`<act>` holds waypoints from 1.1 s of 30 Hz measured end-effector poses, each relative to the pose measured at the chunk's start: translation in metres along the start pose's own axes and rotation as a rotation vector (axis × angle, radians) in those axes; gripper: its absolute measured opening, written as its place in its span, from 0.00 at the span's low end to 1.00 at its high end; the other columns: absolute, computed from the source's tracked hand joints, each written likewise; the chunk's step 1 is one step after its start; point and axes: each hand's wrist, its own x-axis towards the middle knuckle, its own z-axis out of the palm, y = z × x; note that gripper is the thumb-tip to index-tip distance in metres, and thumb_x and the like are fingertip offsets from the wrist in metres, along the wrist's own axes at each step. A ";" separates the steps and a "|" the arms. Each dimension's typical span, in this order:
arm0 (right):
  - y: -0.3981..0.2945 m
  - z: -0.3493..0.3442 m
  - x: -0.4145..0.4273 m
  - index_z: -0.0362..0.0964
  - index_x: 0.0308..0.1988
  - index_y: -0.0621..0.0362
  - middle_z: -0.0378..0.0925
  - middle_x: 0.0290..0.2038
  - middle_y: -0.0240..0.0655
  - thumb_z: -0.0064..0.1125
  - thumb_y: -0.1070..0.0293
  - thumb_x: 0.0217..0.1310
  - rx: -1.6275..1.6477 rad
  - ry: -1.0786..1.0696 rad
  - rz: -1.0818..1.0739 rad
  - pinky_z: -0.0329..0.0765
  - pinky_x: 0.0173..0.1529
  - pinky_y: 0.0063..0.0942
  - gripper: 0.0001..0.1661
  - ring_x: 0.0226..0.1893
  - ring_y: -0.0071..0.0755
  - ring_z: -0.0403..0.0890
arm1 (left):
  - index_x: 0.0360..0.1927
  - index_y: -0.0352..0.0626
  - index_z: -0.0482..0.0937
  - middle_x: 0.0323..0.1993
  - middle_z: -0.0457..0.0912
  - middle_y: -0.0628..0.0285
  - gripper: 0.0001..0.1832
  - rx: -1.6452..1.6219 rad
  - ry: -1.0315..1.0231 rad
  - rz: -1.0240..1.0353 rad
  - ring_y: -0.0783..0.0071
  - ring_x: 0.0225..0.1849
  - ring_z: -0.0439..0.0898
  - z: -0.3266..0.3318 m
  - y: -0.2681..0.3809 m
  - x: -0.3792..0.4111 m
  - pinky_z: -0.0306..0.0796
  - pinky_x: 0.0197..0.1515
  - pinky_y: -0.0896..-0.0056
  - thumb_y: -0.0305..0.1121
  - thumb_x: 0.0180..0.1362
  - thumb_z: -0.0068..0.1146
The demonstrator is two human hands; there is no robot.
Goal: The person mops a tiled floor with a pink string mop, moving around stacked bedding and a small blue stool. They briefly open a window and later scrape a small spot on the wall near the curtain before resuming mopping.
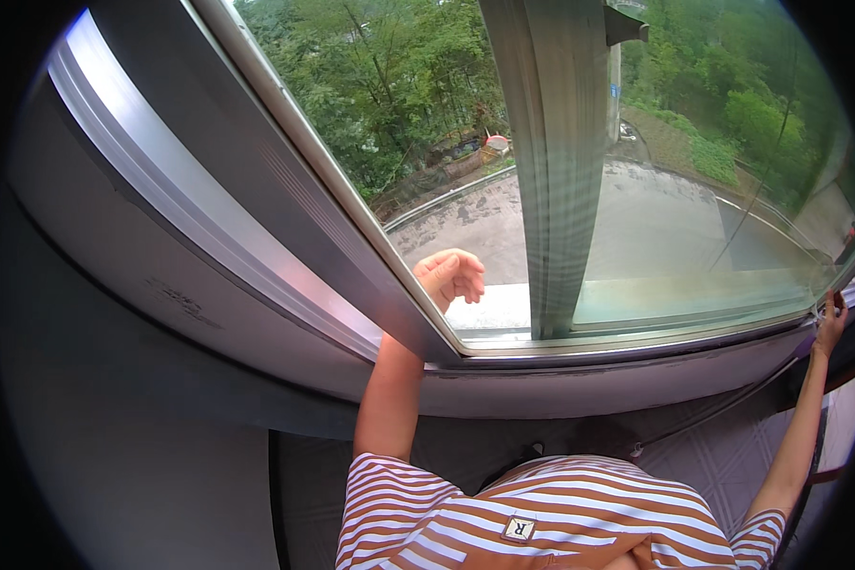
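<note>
Before me is a window with metal frames [292, 164] and glass panes [691, 235]. My left hand [452, 278] is past the slanted edge of a window sash at the lower middle, over the pale outer ledge [491, 306]. Its fingers are curled but apart, with nothing seen in them. My left forearm passes behind the sash corner. At the far right, my right hand [830, 324] is raised at the window's lower right corner, fingers bent near the frame. Whether it grips something there is too small to tell.
The inner sill [577, 395] curves below the window. A thick metal upright [556, 178] divides the view of the road and trees outside. A grey wall [135, 427] fills the lower left. Behind my right arm stand dark-edged furnishings, and a thin rod or cord [719, 407] slants over the tiled floor.
</note>
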 end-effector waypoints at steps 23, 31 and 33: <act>0.010 -0.004 0.016 0.68 0.45 0.57 0.72 0.37 0.25 0.63 0.54 0.52 0.000 0.014 -0.054 0.57 0.21 0.14 0.25 0.26 0.14 0.67 | 0.39 0.30 0.78 0.31 0.81 0.48 0.25 0.329 -0.210 -0.198 0.65 0.36 0.80 0.010 0.007 -0.003 0.70 0.45 0.66 0.45 0.63 0.40; 0.007 0.010 0.001 0.68 0.45 0.59 0.72 0.37 0.26 0.65 0.53 0.49 -0.024 -0.052 0.054 0.61 0.25 0.15 0.28 0.28 0.17 0.68 | 0.48 0.27 0.71 0.25 0.80 0.45 0.44 -0.276 -0.342 -0.059 0.54 0.29 0.81 -0.023 0.015 -0.012 0.75 0.34 0.60 0.62 0.60 0.16; 0.009 0.003 0.004 0.68 0.45 0.59 0.72 0.38 0.26 0.65 0.53 0.49 -0.074 -0.062 0.063 0.65 0.29 0.15 0.29 0.31 0.18 0.70 | 0.49 0.26 0.69 0.25 0.80 0.46 0.37 -0.163 -0.254 0.126 0.56 0.28 0.81 -0.020 0.008 -0.017 0.76 0.31 0.63 0.57 0.63 0.25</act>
